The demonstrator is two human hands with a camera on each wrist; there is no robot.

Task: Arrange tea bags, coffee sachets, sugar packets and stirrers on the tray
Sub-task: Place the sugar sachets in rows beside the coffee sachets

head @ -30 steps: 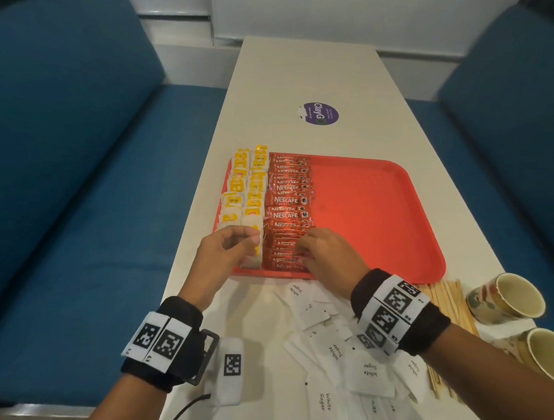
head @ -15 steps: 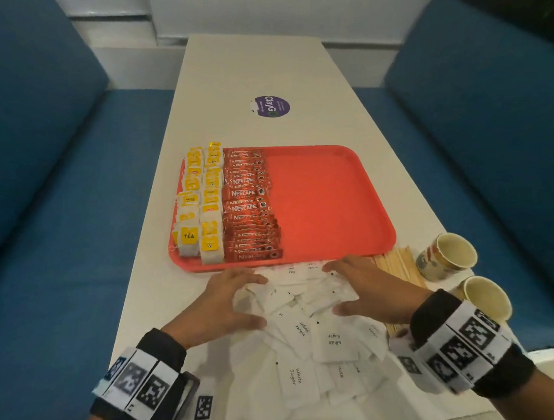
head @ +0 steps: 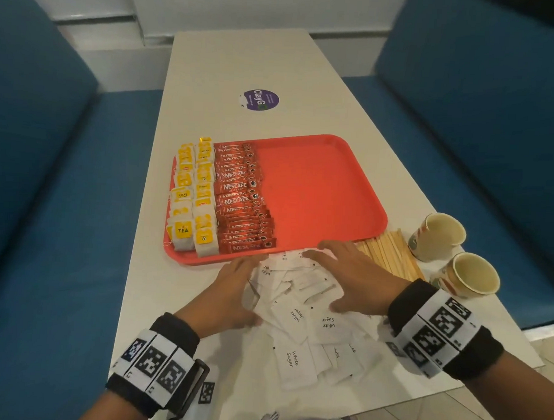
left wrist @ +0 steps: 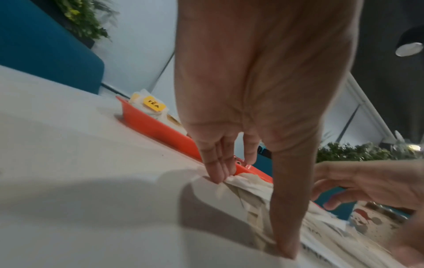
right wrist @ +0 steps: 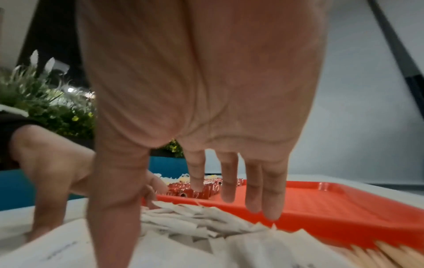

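1. Right now the sugar packets [head: 299, 312] lie in a loose white heap on the table [head: 212, 64], just short of the near rim of the red tray [head: 321, 186]; none is on it yet.
2. Both hands bracket the heap. The left hand [head: 231, 290] has its fingers straight and spread, touching the left edge of the pile; the right hand [head: 349, 276] lies flat on the far right part, fingers extended, holding nothing closed.
3. To my eye they are herding the packets together for a lift onto the tray.
4. What could go wrong: the packets are thin, flat paper squares that overlap at all angles, so a squeeze from two sides may buckle the heap and send some sliding off the near table edge.
5. Pushing forward risks jamming packets against the tray's raised lip instead of clearing it.
6. A careless sweep could also nudge the wooden stirrers [head: 391, 256], a fan of slim pale sticks just beside the right hand.
7. On the tray, the tea bags [head: 192, 199] stand in two soft rows with yellow tags along the left edge, and glossy red coffee sachets [head: 244, 202] sit in a tight overlapping column next to them.
8. Two paper cups [head: 439, 236] stand to the right of the tray.
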